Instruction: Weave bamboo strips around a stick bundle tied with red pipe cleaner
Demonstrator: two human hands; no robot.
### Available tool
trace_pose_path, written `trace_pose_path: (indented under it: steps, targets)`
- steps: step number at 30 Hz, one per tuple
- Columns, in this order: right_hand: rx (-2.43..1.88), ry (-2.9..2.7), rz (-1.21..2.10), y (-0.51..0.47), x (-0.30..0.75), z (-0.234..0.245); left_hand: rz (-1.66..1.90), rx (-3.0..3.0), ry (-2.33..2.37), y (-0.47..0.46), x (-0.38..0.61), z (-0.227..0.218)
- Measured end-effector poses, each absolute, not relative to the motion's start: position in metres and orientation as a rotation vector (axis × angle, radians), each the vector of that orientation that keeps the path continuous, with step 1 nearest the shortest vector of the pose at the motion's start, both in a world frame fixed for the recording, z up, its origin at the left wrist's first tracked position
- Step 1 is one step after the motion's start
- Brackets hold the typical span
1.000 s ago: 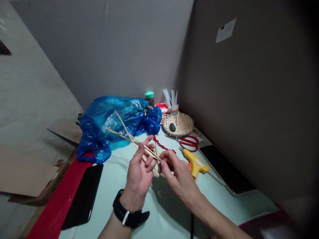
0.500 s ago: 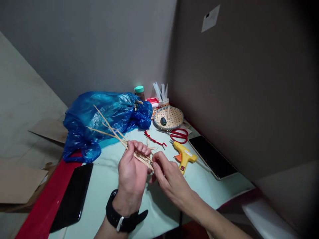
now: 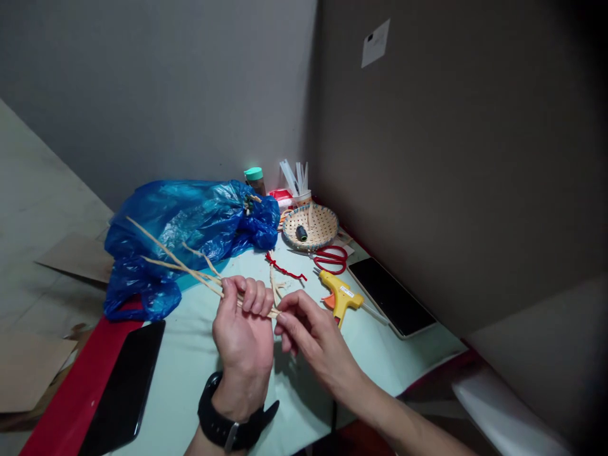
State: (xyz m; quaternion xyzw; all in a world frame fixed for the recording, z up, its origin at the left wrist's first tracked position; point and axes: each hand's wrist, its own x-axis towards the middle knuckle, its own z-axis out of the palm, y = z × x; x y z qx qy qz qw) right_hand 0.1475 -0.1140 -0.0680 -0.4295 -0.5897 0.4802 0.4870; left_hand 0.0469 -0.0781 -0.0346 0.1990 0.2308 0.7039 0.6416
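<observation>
Several thin, straw-coloured fibre strands (image 3: 178,261) run through my left hand (image 3: 244,332), whose fingers are curled over them, palm up. Their loose ends fan out to the upper left, in front of the blue plastic bag. At the other end of the bundle, my right hand (image 3: 308,332) pinches the strand tips between thumb and fingers, close beside the left fingertips. Just beyond the hands, a pale strand piece tied with red cord (image 3: 287,271) lies on the table. A black watch is on my left wrist.
A blue plastic bag (image 3: 190,218) fills the back left. A woven basket (image 3: 320,228) holds a dark thread spool (image 3: 301,234). Red-handled scissors (image 3: 331,259), a yellow glue gun (image 3: 341,294) and a tablet (image 3: 392,297) lie rightward. A black phone-like device (image 3: 126,386) is front left.
My left fingers have closed further round the strands, and the bundle looks gathered tighter. Its loose ends have swung lower and leftward. The whole view has shifted slightly.
</observation>
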Motion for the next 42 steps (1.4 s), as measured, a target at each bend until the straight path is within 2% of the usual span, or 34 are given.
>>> trace_pose_path:
  steps: [5, 10, 15, 17, 19, 24, 29, 34, 42]
  targets:
    - [-1.046, -1.356, 1.046, -0.094, 0.166, -0.067, 1.429, 0.509, 0.689, -0.080, 0.045, -0.042]
    - [-1.112, -1.268, 0.907, -0.071, 0.195, -0.059, 1.032, 1.096, 1.077, -0.092, 0.034, -0.038]
    - [-1.024, -1.349, 1.084, -0.074, 0.202, -0.052, 1.318, 2.001, 1.224, -0.082, 0.033, -0.024]
    - [-0.995, -1.373, 1.133, -0.079, 0.200, -0.050, 1.197, 2.144, 1.173, -0.071, 0.035, -0.022]
    - [-1.020, -1.402, 1.107, -0.083, 0.198, -0.048, 1.095, 2.180, 1.156, -0.063, 0.037, -0.023]
    - [-1.149, -1.498, 0.901, -0.082, 0.197, -0.044, 1.095, 2.169, 1.112, -0.059, 0.041, -0.023]
    - [-1.083, -1.571, 0.808, -0.077, 0.201, -0.040, 0.843, 2.021, 1.035, -0.058, 0.038, -0.013]
    - [-1.061, -1.670, 0.534, -0.078, 0.193, -0.047, 0.852, 1.882, 1.032, -0.057, 0.042, -0.015]
    - [-1.097, -1.722, 0.750, -0.069, 0.202, -0.041, 0.801, 1.978, 1.115, -0.052, 0.040, -0.029]
